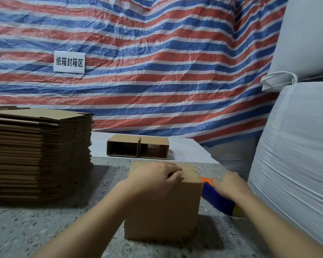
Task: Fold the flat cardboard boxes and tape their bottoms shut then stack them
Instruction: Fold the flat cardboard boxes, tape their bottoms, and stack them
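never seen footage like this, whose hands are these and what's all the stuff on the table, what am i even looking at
There is no machine here. It is one picture from a camera worn on a person's head, looking forward and down, so the two bare arms coming in from the bottom are the wearer's own.

The left hand rests on top of a folded cardboard box and presses down its flaps. The right hand grips a blue and orange tape dispenser beside the box's right edge; the hand is blurred, so the exact grip is unclear.

All this stands on a speckled table. At its left is a tall stack of flat cardboard boxes, not yet folded. Further back two made-up boxes lie on their sides, side by side, with open ends facing the camera. Behind hangs a striped tarp, and white sacks stand at the right.
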`<move>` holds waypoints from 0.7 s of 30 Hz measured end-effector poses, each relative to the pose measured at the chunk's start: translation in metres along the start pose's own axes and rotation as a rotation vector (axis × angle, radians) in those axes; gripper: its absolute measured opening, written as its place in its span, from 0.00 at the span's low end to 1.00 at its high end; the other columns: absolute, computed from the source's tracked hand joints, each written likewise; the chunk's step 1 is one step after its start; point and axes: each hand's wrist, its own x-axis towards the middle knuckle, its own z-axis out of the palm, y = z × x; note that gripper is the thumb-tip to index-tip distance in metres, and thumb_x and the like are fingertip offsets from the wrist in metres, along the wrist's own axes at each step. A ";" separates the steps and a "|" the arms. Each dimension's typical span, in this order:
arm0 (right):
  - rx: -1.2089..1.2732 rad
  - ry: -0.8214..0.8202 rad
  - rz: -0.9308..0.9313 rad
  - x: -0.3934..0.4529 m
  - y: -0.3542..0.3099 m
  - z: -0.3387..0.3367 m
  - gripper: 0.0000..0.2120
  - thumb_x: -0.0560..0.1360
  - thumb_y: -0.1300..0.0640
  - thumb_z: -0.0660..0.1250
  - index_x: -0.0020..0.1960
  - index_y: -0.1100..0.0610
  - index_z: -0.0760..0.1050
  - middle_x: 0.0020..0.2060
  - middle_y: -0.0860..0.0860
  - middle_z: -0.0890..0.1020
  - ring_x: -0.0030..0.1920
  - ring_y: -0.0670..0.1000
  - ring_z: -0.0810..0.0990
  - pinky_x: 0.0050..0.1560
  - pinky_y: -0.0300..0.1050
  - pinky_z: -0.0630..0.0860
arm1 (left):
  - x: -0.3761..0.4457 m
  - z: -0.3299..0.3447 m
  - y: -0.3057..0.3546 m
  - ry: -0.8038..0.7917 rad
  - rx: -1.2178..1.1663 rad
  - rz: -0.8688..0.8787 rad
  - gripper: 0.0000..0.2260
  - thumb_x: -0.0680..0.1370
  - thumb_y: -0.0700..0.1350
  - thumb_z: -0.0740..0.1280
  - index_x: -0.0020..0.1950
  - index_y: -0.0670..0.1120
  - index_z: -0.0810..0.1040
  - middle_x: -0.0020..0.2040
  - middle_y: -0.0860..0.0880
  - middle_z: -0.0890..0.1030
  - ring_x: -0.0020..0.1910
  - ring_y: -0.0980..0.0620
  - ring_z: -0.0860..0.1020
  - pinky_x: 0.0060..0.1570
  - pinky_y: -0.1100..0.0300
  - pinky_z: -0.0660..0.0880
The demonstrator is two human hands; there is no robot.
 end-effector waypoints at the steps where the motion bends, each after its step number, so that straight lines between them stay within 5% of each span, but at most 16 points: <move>1: -0.085 -0.058 0.009 0.003 0.004 0.006 0.30 0.78 0.34 0.56 0.65 0.56 0.75 0.58 0.55 0.82 0.52 0.54 0.82 0.51 0.50 0.81 | 0.000 -0.001 0.000 -0.010 -0.006 -0.004 0.21 0.82 0.63 0.50 0.72 0.61 0.69 0.70 0.61 0.73 0.65 0.57 0.73 0.48 0.62 0.66; 4: -0.297 -0.147 -0.013 0.009 0.012 0.023 0.33 0.75 0.26 0.52 0.54 0.53 0.79 0.47 0.50 0.83 0.47 0.51 0.82 0.48 0.45 0.80 | -0.001 -0.003 0.002 -0.032 -0.018 -0.010 0.21 0.82 0.62 0.49 0.72 0.61 0.69 0.71 0.62 0.71 0.65 0.56 0.72 0.48 0.61 0.68; 6: -0.335 -0.157 -0.026 0.011 0.018 0.035 0.30 0.75 0.26 0.55 0.54 0.51 0.78 0.48 0.48 0.82 0.49 0.50 0.81 0.52 0.45 0.79 | -0.002 -0.005 0.003 -0.038 -0.017 -0.009 0.20 0.82 0.61 0.50 0.72 0.61 0.69 0.72 0.62 0.71 0.65 0.56 0.72 0.46 0.61 0.67; 10: -0.321 -0.098 -0.115 0.012 0.029 0.046 0.23 0.75 0.29 0.61 0.54 0.47 0.74 0.45 0.43 0.79 0.48 0.47 0.80 0.50 0.44 0.78 | -0.001 -0.004 0.002 -0.029 -0.031 -0.010 0.20 0.82 0.62 0.51 0.72 0.61 0.70 0.70 0.61 0.72 0.62 0.57 0.73 0.41 0.66 0.66; 17: -0.299 -0.089 -0.137 0.022 0.036 0.055 0.24 0.73 0.27 0.61 0.55 0.46 0.73 0.44 0.43 0.77 0.47 0.46 0.78 0.47 0.43 0.78 | -0.003 -0.003 0.004 0.028 -0.039 0.029 0.20 0.82 0.62 0.53 0.70 0.60 0.72 0.68 0.61 0.74 0.56 0.63 0.70 0.41 0.70 0.64; 21: -0.163 -0.049 -0.075 0.029 0.033 0.052 0.21 0.74 0.30 0.63 0.48 0.49 0.74 0.37 0.43 0.78 0.39 0.45 0.79 0.35 0.41 0.74 | -0.004 -0.003 0.005 0.051 -0.028 0.045 0.19 0.82 0.62 0.54 0.69 0.59 0.73 0.67 0.60 0.75 0.54 0.63 0.70 0.38 0.72 0.61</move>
